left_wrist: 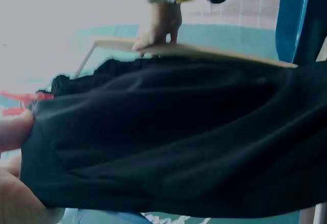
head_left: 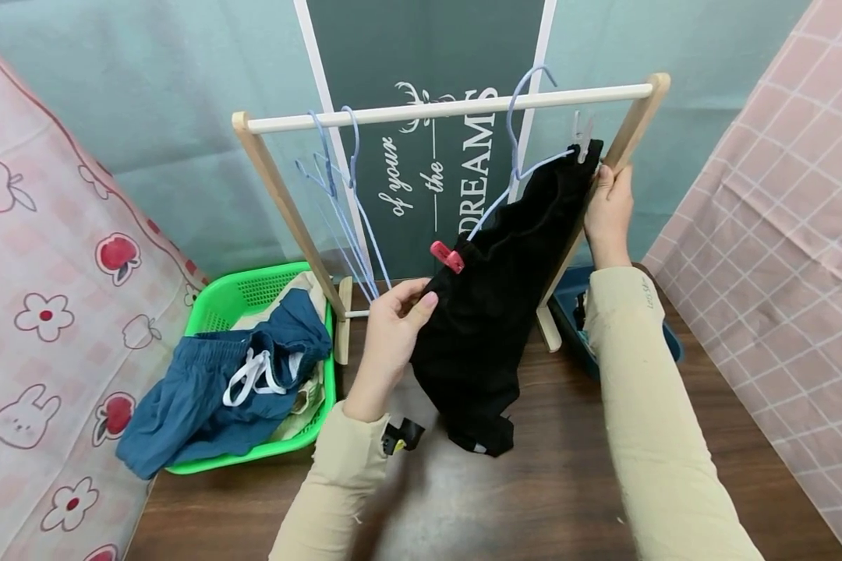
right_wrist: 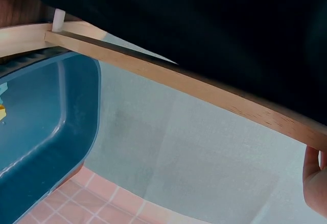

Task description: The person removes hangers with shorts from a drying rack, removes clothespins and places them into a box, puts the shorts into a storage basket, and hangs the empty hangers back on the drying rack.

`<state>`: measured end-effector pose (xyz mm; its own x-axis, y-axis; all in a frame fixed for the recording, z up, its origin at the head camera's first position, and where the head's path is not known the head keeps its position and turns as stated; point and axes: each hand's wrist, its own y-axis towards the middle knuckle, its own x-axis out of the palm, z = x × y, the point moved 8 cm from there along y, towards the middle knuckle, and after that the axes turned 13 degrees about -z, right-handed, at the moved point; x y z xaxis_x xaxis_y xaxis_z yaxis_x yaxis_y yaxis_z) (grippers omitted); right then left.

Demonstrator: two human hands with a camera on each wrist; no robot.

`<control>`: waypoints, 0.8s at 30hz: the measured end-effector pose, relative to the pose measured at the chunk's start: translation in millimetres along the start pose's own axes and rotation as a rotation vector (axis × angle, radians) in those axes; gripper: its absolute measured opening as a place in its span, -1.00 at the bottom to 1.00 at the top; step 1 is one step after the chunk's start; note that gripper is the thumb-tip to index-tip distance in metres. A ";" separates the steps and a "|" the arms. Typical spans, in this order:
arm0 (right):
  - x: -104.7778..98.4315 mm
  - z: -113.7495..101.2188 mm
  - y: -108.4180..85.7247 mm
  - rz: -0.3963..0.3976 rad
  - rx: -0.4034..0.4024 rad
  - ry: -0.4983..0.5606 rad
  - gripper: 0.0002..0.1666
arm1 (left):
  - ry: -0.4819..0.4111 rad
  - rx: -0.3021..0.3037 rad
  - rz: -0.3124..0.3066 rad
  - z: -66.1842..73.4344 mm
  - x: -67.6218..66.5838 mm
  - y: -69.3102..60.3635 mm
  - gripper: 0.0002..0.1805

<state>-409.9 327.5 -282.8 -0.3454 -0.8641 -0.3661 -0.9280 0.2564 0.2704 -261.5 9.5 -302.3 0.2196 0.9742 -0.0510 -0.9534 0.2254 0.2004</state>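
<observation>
Black pants [head_left: 487, 312] with a gathered waistband hang tilted from a blue wire hanger [head_left: 514, 140]. A red clip [head_left: 447, 256] fastens one side of the waistband and a clear clip [head_left: 584, 139] the other. My left hand [head_left: 393, 335] pinches the edge of the pants just below the red clip; in the left wrist view its fingertips [left_wrist: 16, 129] lie on the cloth. With my right hand [head_left: 609, 214] I grip the right wooden post of the clothes rack [head_left: 635, 132], beside the waistband. The right wrist view shows fingers [right_wrist: 312, 165] against that post.
Several blue hangers [head_left: 351, 195] hang at the rack's left end. A green basket [head_left: 203, 312] at left holds blue shorts [head_left: 217, 389] and beige cloth. Behind the right post stands a dark blue bin [head_left: 568, 300]. Patterned curtains [head_left: 56, 312] flank the wooden floor.
</observation>
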 end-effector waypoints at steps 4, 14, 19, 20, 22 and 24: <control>-2.1 -1.5 -2.8 0.008 0.011 -0.026 -0.48 | 0.043 0.016 -0.024 0.4 -14.2 -7.5 -0.75; 0.7 -0.2 -5.5 0.001 0.005 0.002 -0.45 | 0.111 0.055 -0.039 -3.6 -53.0 -25.0 -0.76; 0.3 5.3 -4.8 -0.024 0.066 0.121 -0.53 | 0.056 0.107 -0.075 2.2 -64.5 -37.1 -0.75; 0.7 6.8 -4.7 -0.026 0.088 0.164 -0.56 | 0.036 0.117 -0.081 2.7 -67.0 -39.6 -0.78; 1.5 8.2 -4.9 -0.030 0.118 0.213 -0.58 | -0.009 0.142 -0.091 4.0 -72.5 -44.1 -0.86; 2.2 7.7 -5.1 -0.035 0.133 0.193 -0.57 | -0.073 0.165 -0.097 4.0 -79.5 -48.6 -0.89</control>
<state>-407.0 327.6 -291.9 -0.2911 -0.9372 -0.1924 -0.9537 0.2682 0.1361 -231.8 -78.9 -304.1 0.3287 0.9444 -0.0079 -0.8816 0.3098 0.3561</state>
